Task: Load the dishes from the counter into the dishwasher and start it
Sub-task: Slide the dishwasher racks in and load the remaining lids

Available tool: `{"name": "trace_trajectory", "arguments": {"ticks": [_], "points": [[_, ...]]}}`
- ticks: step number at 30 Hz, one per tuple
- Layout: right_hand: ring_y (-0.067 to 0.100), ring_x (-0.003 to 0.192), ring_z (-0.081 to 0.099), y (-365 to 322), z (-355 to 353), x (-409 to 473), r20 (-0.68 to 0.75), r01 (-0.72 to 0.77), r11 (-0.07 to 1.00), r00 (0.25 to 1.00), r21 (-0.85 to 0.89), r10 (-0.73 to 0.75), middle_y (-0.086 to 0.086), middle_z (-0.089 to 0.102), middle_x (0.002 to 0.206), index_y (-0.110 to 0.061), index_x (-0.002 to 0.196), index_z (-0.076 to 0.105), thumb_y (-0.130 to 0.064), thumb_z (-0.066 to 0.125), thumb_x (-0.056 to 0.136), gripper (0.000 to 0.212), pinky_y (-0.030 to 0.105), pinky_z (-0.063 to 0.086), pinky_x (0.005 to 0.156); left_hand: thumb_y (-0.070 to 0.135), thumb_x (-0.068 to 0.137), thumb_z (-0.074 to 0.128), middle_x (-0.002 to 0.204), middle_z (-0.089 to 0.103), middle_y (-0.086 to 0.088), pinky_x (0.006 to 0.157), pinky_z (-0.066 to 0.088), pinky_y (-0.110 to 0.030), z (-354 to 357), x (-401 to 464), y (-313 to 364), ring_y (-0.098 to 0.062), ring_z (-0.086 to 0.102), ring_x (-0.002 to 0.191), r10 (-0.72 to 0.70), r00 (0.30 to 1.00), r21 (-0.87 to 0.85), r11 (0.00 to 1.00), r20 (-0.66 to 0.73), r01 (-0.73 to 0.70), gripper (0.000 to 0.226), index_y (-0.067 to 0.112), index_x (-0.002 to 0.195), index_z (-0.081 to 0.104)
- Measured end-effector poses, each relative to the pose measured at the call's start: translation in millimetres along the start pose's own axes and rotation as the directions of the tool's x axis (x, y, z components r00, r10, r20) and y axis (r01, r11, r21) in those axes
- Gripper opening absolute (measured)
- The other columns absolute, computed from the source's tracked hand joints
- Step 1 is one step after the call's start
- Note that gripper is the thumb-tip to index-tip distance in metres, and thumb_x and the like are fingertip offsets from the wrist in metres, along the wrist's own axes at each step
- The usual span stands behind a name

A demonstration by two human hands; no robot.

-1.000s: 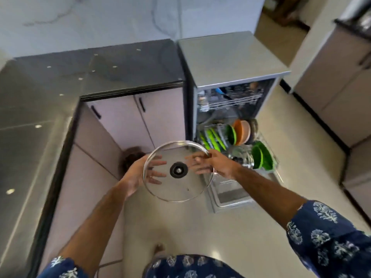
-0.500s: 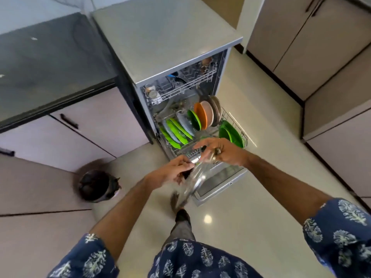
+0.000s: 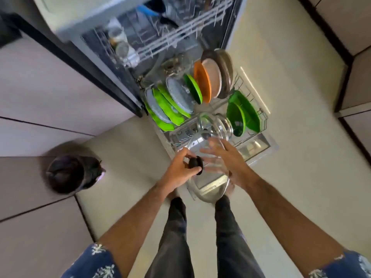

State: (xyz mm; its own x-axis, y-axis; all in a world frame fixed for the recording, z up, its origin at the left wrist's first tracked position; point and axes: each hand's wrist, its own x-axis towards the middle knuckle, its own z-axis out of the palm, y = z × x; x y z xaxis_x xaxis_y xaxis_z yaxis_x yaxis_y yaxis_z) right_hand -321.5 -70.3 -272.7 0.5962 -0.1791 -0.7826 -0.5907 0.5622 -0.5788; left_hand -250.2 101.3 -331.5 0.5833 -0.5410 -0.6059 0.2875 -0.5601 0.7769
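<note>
I hold a round glass lid (image 3: 212, 189) with a steel rim over the front of the pulled-out lower rack (image 3: 263, 115) of the open dishwasher (image 3: 224, 37). My left hand (image 3: 180, 171) grips the lid's black knob (image 3: 195, 164). My right hand (image 3: 226, 163) lies flat against the lid's far side, fingers spread and seen through the glass. The rack carries green plates (image 3: 168, 111), an orange plate (image 3: 201, 81), a beige plate, grey plates and another glass lid (image 3: 216, 123).
A dark bin (image 3: 72, 173) stands on the floor at the left beside the pale cabinets. The upper rack (image 3: 160, 35) holds glasses and a blue item. The dishwasher door (image 3: 255, 147) lies open below the rack. My legs stand just before it.
I have stepped up to the dishwasher and leaned over it. The lid has turned from edge-on and come lower over the rack's front; my left hand now grips its knob.
</note>
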Motion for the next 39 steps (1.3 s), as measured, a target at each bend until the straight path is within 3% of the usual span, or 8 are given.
{"name": "trace_trajectory", "arguments": {"ticks": [4,7,11,14,20,26,32,39], "points": [[0.023,0.098,0.073,18.5,-23.6,74.4,0.047,0.095,0.983,0.995,-0.155,-0.089,0.008,0.071,0.117,-0.021,0.132,0.057,-0.001,0.061,0.094,0.043,0.032,0.06,0.066,0.004,0.075,0.079,0.104,0.065,-0.006,0.072,0.055,-0.036,28.9,54.6,-42.8,-0.022,0.065,0.085,-0.037,0.986,-0.147,0.989,-0.16,0.013,0.04,0.024,0.102,0.058],[0.031,0.104,0.069,29.6,-28.4,116.6,0.037,0.225,0.913,0.973,-0.339,-0.226,0.014,0.07,0.115,-0.018,0.129,0.058,0.001,0.056,0.095,0.04,0.043,0.062,0.074,0.001,0.088,0.071,0.111,0.06,0.0,0.067,0.059,-0.038,37.0,87.7,-61.5,-0.016,0.07,0.085,-0.091,0.97,-0.31,0.951,-0.224,0.017,0.035,0.016,0.114,0.052],[-0.002,0.062,0.056,55.9,-13.4,138.4,0.157,0.39,0.665,0.91,-0.637,-0.383,0.001,0.061,0.079,-0.02,0.129,0.054,-0.004,0.055,0.095,0.038,0.017,0.045,0.057,0.029,0.107,0.041,0.134,0.056,-0.007,0.081,0.058,-0.039,33.3,114.8,-75.8,-0.031,0.062,0.115,-0.253,0.962,-0.54,0.826,-0.097,0.163,0.027,0.021,0.132,0.047],[0.007,0.068,0.06,75.0,10.4,140.4,0.187,0.392,0.611,0.909,-0.688,-0.373,0.006,0.064,0.084,-0.032,0.14,0.045,-0.001,0.049,0.092,0.057,0.024,0.049,0.061,0.045,0.107,0.032,0.149,0.05,-0.007,0.083,0.054,-0.037,25.8,121.9,-86.6,-0.036,0.053,0.129,-0.343,0.936,-0.613,0.757,-0.079,0.226,0.048,0.02,0.145,0.045],[0.027,0.1,0.064,90.8,34.3,147.2,0.152,0.379,0.57,0.902,-0.729,-0.405,0.009,0.066,0.109,-0.028,0.147,0.043,0.0,0.05,0.093,0.061,0.029,0.048,0.08,0.052,0.106,0.02,0.156,0.036,-0.023,0.072,0.055,-0.023,3.3,136.0,-109.3,-0.013,0.065,0.096,-0.288,0.957,-0.591,0.769,0.018,0.243,0.067,0.005,0.152,0.035],[0.019,0.07,0.051,80.5,19.2,165.1,0.234,0.399,0.576,0.911,-0.713,-0.34,-0.015,0.044,0.068,-0.033,0.141,0.047,0.0,0.049,0.088,0.063,0.029,0.04,0.066,0.056,0.104,0.023,0.154,0.045,-0.007,0.093,0.052,-0.039,3.0,141.3,-105.3,-0.036,0.049,0.135,-0.379,0.923,-0.558,0.781,-0.066,0.281,0.064,0.017,0.153,0.037],[0.024,0.08,0.065,68.2,7.8,175.3,0.335,0.428,0.507,0.903,-0.748,-0.268,0.005,0.069,0.106,-0.034,0.137,0.047,-0.003,0.048,0.088,0.057,0.035,0.053,0.069,0.051,0.106,0.022,0.155,0.037,-0.009,0.08,0.058,-0.036,6.6,136.2,-101.9,-0.034,0.058,0.121,-0.39,0.913,-0.547,0.793,-0.116,0.269,0.057,0.018,0.151,0.035],[0.028,0.083,0.062,68.8,10.8,180.4,0.303,0.416,0.46,0.905,-0.784,-0.3,0.007,0.068,0.1,-0.032,0.133,0.046,-0.006,0.048,0.092,0.049,0.039,0.052,0.075,0.05,0.105,0.023,0.155,0.037,-0.015,0.104,0.048,-0.051,5.8,141.2,-99.8,-0.041,0.051,0.13,-0.415,0.901,-0.527,0.798,-0.13,0.292,0.059,0.014,0.152,0.031]]}}
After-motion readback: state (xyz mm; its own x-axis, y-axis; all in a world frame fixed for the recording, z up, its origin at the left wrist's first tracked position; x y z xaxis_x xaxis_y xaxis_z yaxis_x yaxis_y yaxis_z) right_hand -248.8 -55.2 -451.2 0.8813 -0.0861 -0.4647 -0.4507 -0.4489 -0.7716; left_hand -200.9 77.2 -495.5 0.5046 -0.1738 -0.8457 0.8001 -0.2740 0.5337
